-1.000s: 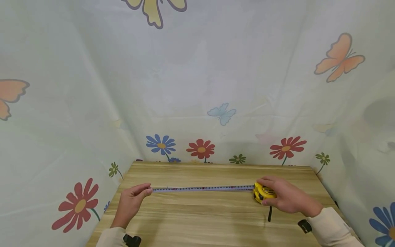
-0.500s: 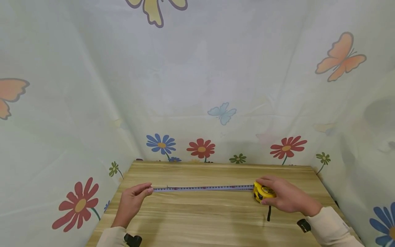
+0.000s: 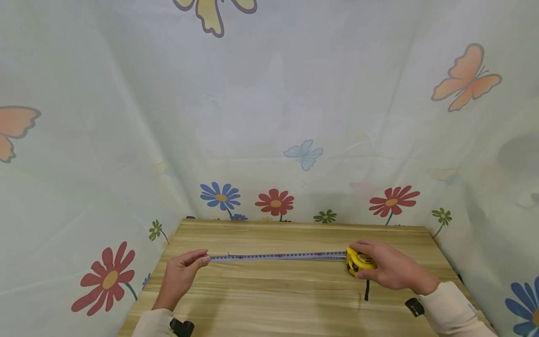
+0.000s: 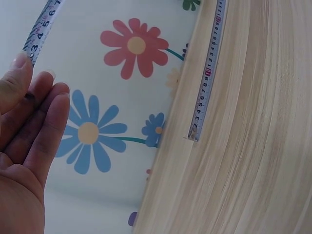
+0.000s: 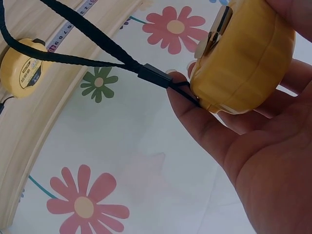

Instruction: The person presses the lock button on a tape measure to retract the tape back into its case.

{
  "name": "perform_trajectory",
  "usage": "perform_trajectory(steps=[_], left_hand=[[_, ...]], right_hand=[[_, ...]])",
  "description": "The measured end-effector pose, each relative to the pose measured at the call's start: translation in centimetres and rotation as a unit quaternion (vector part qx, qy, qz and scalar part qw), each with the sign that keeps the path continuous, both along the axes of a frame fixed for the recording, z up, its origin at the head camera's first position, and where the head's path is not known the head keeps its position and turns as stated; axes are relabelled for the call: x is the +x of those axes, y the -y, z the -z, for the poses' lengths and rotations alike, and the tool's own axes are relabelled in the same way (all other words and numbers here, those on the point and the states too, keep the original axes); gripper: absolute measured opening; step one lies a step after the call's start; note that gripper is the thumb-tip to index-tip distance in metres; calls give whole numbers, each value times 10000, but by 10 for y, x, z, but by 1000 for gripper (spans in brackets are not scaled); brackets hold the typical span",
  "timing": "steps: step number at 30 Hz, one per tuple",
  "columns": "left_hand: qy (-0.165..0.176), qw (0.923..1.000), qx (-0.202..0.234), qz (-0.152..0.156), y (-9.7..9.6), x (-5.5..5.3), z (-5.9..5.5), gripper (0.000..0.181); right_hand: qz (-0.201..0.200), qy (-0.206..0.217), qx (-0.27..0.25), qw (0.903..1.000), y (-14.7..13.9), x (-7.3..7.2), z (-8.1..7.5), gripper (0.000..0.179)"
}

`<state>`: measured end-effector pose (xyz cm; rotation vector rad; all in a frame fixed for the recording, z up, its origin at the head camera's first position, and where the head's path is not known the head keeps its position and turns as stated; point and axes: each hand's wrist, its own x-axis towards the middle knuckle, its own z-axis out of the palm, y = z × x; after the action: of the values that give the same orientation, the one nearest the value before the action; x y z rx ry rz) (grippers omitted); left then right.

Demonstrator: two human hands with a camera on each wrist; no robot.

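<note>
My right hand [image 3: 393, 269] grips the yellow case of a tape measure [image 5: 248, 58], with a black wrist strap [image 5: 92, 34] hanging from it. Its printed blade [image 3: 269, 257] stretches left across to my left hand [image 3: 178, 281], whose thumb and fingers pinch the end. That end is hidden by the fingertips. In the left wrist view, the held blade [image 4: 41, 29] is raised above the table. A second tape measure [image 5: 22, 68] lies on the table, its blade [image 4: 204, 78] drawn out along the surface. From the head, the held tape largely covers it.
The wood-grain table [image 3: 269, 299] ends at a back edge close to a pale cloth wall [image 3: 252, 107] printed with flowers and butterflies. Similar cloth walls stand at the left and right. Black wrist straps [image 3: 182, 326] sit at both cream sleeves [image 3: 450, 309].
</note>
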<state>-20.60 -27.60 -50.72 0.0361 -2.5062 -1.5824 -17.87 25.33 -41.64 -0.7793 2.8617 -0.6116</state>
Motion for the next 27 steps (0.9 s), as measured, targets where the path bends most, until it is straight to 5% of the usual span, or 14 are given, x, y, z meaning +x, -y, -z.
perform_trajectory(steps=[27], left_hand=[[222,9997,-88,-4,-3,-1,-3,34]], right_hand=[[-96,37,-119,9999,-1,-2,0,65]])
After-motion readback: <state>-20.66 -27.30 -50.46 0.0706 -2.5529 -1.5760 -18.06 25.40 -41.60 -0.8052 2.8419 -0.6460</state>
